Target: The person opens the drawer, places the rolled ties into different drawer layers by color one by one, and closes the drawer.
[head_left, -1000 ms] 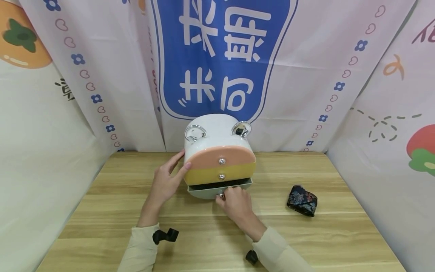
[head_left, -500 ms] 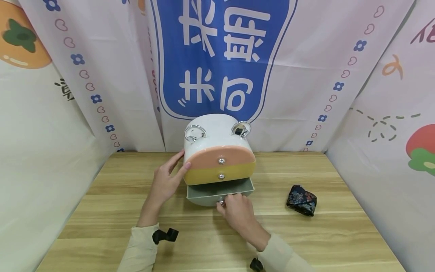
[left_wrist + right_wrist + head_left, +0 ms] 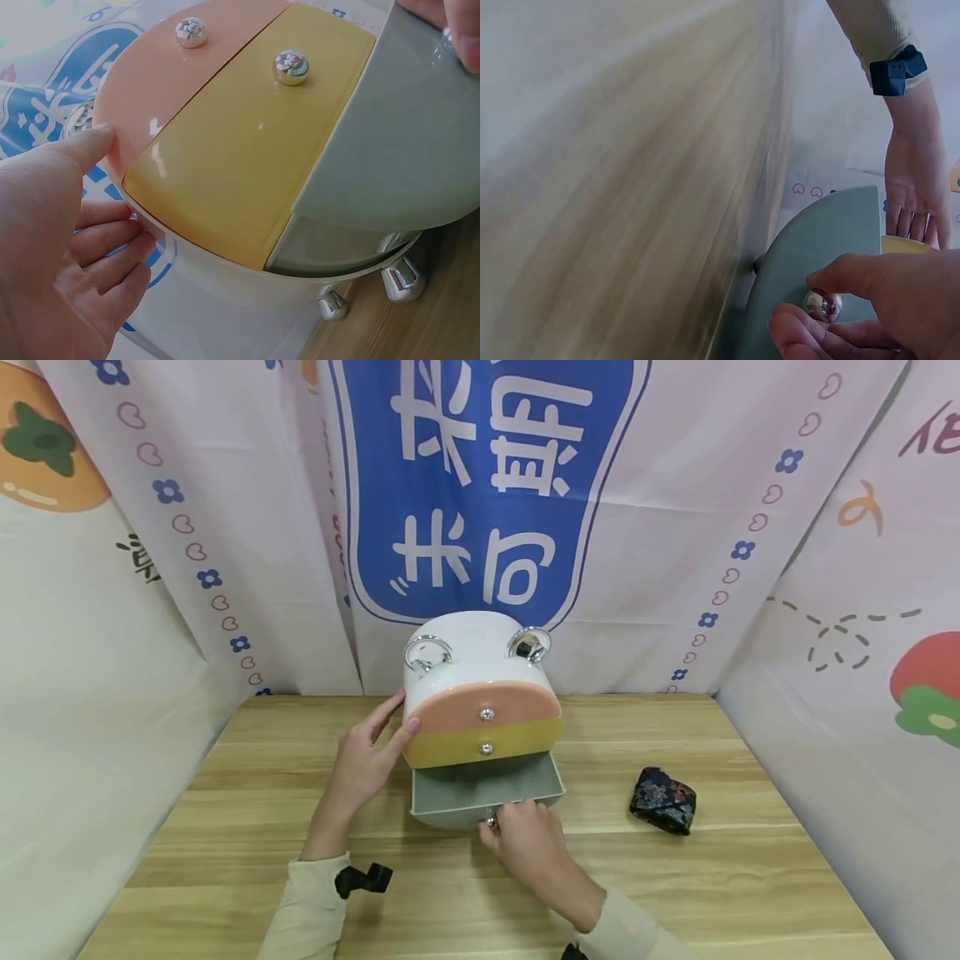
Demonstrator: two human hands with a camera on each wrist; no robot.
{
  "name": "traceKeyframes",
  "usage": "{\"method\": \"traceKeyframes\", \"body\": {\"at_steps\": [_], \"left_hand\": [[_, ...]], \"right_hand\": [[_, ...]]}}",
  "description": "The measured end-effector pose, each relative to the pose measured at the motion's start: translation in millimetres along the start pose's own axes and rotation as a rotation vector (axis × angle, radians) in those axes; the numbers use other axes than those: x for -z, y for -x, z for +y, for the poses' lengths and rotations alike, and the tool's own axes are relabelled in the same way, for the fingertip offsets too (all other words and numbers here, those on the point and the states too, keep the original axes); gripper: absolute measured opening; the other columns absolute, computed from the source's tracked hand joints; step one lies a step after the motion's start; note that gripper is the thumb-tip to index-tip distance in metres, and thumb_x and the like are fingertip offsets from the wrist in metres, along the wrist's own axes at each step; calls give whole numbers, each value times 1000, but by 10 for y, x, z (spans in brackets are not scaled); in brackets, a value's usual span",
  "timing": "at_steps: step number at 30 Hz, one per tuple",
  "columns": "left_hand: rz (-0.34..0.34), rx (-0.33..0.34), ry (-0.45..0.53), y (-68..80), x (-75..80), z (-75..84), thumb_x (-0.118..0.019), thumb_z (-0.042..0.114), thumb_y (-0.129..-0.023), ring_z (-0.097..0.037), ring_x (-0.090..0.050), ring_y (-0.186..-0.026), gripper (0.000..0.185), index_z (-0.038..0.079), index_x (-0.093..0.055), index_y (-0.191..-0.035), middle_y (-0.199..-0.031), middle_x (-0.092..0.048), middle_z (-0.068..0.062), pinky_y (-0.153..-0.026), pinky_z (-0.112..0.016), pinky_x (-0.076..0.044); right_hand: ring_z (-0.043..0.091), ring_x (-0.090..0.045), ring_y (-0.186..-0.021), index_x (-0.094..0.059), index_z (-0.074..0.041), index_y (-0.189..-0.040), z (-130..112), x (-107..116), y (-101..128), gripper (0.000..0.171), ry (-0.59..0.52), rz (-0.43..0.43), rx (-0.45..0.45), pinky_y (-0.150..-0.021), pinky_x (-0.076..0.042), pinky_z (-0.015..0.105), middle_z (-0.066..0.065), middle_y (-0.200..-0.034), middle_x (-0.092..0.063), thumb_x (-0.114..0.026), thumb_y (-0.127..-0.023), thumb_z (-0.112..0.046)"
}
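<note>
A small rounded drawer cabinet (image 3: 476, 664) with a white body stands at the back of the table, its drawer fronts coral, yellow and grey-green. The bottom grey-green drawer (image 3: 472, 783) is pulled out, and its visible inside is bare. My right hand (image 3: 534, 845) pinches that drawer's silver knob (image 3: 823, 306) between thumb and fingers. My left hand (image 3: 363, 768) rests against the cabinet's left side. In the left wrist view its thumb touches the coral front's edge, the other fingers lying along the white side.
A folded dark floral fabric bundle (image 3: 663, 802) lies on the wooden table (image 3: 247, 827), right of the cabinet. Printed cloth walls (image 3: 637, 568) enclose the back and both sides. Chrome rings (image 3: 529, 645) stick out from the cabinet's top.
The bottom drawer has slid further out toward me, with my right hand drawing back on its knob. My left hand stays at the cabinet's side.
</note>
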State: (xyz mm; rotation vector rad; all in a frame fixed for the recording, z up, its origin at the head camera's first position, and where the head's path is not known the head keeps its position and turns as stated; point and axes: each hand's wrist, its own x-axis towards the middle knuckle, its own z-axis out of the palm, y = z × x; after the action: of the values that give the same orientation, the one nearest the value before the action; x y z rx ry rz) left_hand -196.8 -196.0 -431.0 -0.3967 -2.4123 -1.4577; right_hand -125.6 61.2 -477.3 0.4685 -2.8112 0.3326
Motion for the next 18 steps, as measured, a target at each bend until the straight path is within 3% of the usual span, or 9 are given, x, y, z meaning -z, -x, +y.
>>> {"method": "traceKeyframes", "body": {"at_steps": [9,18], "left_hand": [[5,-5,-1,4,5,15,-65,41,-106,-31,-46,-153,58,20,-51,-158,-164,-49,-4,-126,-55,-39],[0,2,2,11,9,40,-65,42,-106,-31,-46,-153,59,19,-51,-158,-164,-49,-5,-127,-53,-39]], "right_hand": [[6,-41,-46,-43,-21,-51,-34,74,94,58,2,-62,3,-37,-31,17,-6,-51,-49,-80,-91,-40],[8,-42,-48,-42,-21,-51,-33,85,154,58,24,-55,2,-37,-35,22,-5,-52,-50,-81,-90,-40]]}}
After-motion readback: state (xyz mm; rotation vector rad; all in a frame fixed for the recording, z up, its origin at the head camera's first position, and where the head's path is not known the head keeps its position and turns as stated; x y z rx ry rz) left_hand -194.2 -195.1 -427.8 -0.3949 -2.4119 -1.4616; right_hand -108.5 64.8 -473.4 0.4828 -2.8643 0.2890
